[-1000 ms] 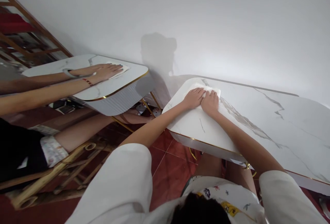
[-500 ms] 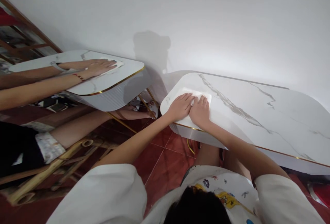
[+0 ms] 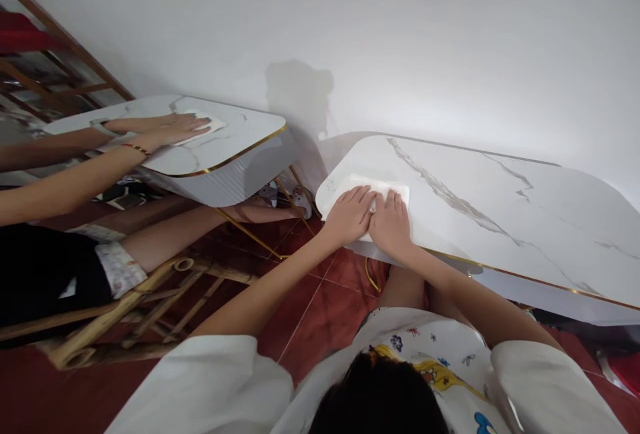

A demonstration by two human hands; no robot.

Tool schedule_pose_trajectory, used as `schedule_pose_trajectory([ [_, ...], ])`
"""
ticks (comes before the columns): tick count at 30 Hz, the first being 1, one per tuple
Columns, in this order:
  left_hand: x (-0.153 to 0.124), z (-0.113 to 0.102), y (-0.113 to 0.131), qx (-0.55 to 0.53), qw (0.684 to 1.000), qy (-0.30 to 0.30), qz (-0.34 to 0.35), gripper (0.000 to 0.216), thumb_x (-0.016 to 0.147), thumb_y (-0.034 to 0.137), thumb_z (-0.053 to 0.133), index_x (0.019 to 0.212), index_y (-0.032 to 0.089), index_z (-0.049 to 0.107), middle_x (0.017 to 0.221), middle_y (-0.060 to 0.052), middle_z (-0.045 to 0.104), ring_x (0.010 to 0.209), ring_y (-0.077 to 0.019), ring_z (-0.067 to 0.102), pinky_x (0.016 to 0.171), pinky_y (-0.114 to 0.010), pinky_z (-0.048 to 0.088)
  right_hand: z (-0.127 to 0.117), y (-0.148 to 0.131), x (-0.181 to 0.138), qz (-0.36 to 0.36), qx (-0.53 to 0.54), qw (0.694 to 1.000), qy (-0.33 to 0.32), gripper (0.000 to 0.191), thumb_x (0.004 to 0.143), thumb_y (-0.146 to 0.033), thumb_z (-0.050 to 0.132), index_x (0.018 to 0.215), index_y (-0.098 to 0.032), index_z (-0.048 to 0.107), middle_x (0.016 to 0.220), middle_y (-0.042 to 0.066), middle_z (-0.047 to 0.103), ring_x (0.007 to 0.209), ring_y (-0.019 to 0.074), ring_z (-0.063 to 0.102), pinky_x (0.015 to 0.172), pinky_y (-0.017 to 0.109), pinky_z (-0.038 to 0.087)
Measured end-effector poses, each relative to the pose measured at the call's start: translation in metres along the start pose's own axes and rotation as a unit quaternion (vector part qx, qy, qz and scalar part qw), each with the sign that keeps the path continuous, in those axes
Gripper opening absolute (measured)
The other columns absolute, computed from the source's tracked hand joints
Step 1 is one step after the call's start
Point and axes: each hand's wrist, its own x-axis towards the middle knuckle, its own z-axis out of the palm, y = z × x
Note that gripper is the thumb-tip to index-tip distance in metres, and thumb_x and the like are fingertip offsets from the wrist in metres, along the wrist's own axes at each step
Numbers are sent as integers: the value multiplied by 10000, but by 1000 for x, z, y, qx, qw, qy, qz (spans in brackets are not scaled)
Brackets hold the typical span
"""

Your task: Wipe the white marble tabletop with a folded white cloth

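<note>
My left hand (image 3: 350, 214) and my right hand (image 3: 391, 221) lie side by side, fingers flat, pressing on a white cloth (image 3: 383, 187). The cloth rests at the near left corner of a white marble-look table (image 3: 500, 207) with a gold rim. Both hands cover the cloth's near half, and its far edge shows beyond my fingertips. Neither hand grips anything.
To the left, another person's hands (image 3: 173, 130) press a white cloth on a second white table (image 3: 240, 144); that person sits on a bamboo chair (image 3: 125, 311). Red tiled floor (image 3: 320, 314) lies between the tables. A white wall stands behind both.
My hands have slid the cloth toward me, from further in on the tabletop to its near left corner. The other person's hands have also drawn back along their table.
</note>
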Motion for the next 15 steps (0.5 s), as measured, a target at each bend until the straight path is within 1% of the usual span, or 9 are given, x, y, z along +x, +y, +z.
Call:
schedule_pose_trajectory([
  [5,0,1,28,0,1000,7,-22,448,922,262,353,1335,173,499,1454,-125,490,1358,-275,426,1128,-443,335,-9,18,-12,-6,-2,1000,10,494,943,-177,375,1415,-46,444,1522,246,374,1433,343,312,1131,492,275],
  [8,5,3,39,2,999,5,-42,431,921,250,364,1323,187,505,1453,-114,493,1351,-275,431,1118,-445,341,-15,27,-11,-9,-7,1000,3,492,939,-178,376,1411,-68,462,1519,221,394,1431,335,323,1135,475,285],
  [11,18,6,40,3,999,-3,-47,416,923,245,371,1310,184,511,1446,-109,497,1347,-265,430,1111,-428,344,-17,36,1,-10,-16,1000,-6,494,929,-172,380,1404,-70,469,1512,219,405,1420,340,341,1125,482,301],
  [15,45,15,32,0,1000,3,-28,401,931,248,366,1302,193,509,1439,-104,503,1330,-253,441,1096,-414,351,-15,50,27,-6,-23,1000,0,494,922,-164,375,1400,-74,467,1505,208,417,1410,334,351,1117,492,305],
])
